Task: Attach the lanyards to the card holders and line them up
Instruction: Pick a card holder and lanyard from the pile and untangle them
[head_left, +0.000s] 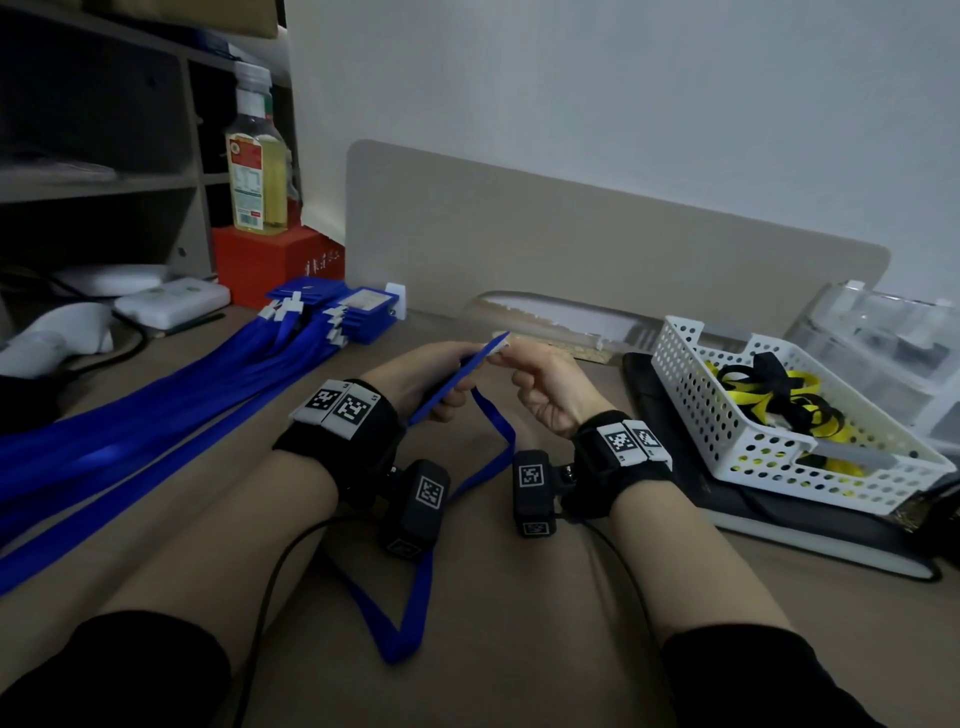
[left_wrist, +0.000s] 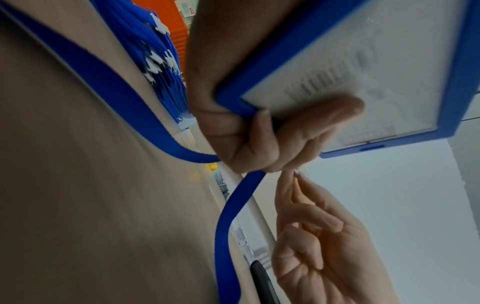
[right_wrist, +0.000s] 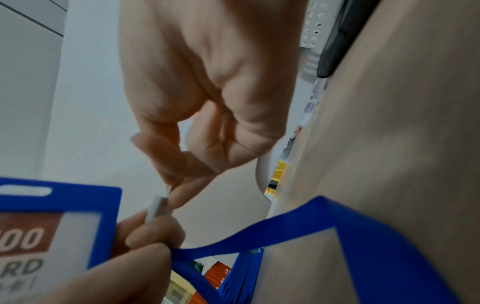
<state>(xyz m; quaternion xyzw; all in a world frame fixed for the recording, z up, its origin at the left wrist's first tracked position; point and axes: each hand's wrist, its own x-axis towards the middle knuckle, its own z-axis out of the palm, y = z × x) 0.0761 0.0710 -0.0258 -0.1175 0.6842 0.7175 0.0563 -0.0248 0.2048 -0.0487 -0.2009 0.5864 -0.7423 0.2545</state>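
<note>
The head view looks forward and down from above the bench (head_left: 519, 649), taking in both forearms, the wall behind and the shelves at far left. The left wrist view sits very close under the left hand (left_wrist: 249, 131), looking along it toward the right hand (left_wrist: 319, 246). The right wrist view looks the opposite way, close along the right hand (right_wrist: 207, 92). All three share the blue card holder (head_left: 462, 376) and the lanyard (head_left: 415, 597).
</note>
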